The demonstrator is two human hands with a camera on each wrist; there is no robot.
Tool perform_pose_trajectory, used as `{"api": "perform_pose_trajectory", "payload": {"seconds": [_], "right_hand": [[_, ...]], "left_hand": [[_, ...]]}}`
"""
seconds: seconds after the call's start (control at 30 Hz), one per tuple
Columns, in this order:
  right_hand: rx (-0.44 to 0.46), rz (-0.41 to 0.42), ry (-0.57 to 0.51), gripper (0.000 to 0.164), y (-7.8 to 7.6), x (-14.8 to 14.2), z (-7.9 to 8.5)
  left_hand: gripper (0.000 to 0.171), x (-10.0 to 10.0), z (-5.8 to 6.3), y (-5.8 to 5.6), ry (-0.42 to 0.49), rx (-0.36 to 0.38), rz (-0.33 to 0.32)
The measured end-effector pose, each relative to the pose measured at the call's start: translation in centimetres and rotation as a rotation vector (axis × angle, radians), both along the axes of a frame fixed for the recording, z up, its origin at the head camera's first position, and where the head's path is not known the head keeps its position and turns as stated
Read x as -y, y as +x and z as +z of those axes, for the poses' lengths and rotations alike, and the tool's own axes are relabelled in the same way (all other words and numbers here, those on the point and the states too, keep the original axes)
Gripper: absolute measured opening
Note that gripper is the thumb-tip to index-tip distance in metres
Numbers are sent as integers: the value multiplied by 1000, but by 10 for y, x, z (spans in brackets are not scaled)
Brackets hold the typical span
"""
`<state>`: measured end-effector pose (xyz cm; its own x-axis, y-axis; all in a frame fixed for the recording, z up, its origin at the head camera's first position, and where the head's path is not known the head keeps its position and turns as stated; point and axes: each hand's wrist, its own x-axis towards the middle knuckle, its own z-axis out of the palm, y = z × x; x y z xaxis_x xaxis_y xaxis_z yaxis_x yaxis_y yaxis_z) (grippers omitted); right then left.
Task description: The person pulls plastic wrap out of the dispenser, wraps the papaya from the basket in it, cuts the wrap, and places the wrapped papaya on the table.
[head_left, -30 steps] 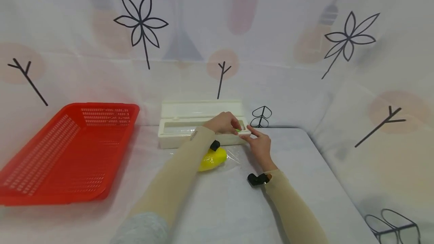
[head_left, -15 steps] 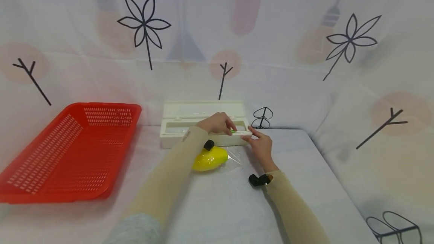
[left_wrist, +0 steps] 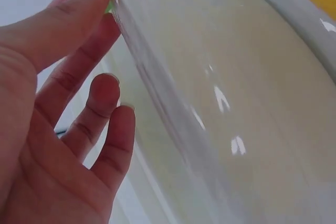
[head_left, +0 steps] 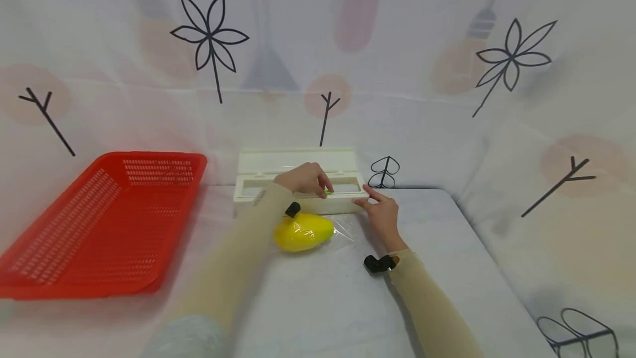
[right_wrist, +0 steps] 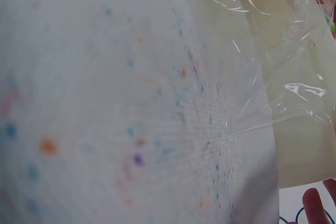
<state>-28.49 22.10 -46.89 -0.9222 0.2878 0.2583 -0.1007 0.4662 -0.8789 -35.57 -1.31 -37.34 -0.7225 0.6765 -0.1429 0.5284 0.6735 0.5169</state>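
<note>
A white plastic wrap dispenser [head_left: 343, 204] with its lid raised stands at the table's back. Along its front edge, my left hand [head_left: 304, 178] pinches a small green slide cutter [head_left: 327, 193] between thumb and index finger; in the left wrist view only a sliver of green [left_wrist: 109, 7] shows. My right hand [head_left: 383, 219] grips the dispenser's right end, thumb and fingers on the corner. Clear plastic wrap [right_wrist: 247, 93] hangs over the dispenser's front onto the table. A yellow mango-shaped fruit [head_left: 300, 233] lies on or under this wrap before the dispenser; which one, I cannot tell.
A red perforated plastic basket [head_left: 169, 247] stands on the left of the white-covered table [head_left: 328, 303]. Right behind the dispenser rises a patterned cloth backdrop [head_left: 278, 120], which also closes off the right side.
My left hand has slid leftward along the dispenser's front edge with the green slide cutter, uncovering more of the yellow fruit. My right hand has stayed at the right end.
</note>
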Motion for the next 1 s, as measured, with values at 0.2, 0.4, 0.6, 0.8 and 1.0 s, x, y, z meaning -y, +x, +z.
{"api": "perform_pose_trajectory", "payload": {"seconds": [0.2,0.4,0.6,0.8,1.0], "right_hand": [[17,10,3,53,3,-4,5],[11,9,19,53,2,-4,2],[0,26,7,53,1,-1,-1],[-10,26,1,53,2,1,1],[-12,19,12,53,3,-2,2]], "left_hand": [[21,35,8,7,-12,52,37],[22,51,11,9,-65,28,30],[20,57,12,10,-92,19,45],[21,82,16,13,-98,21,48],[20,120,17,17,-125,41,113]]}}
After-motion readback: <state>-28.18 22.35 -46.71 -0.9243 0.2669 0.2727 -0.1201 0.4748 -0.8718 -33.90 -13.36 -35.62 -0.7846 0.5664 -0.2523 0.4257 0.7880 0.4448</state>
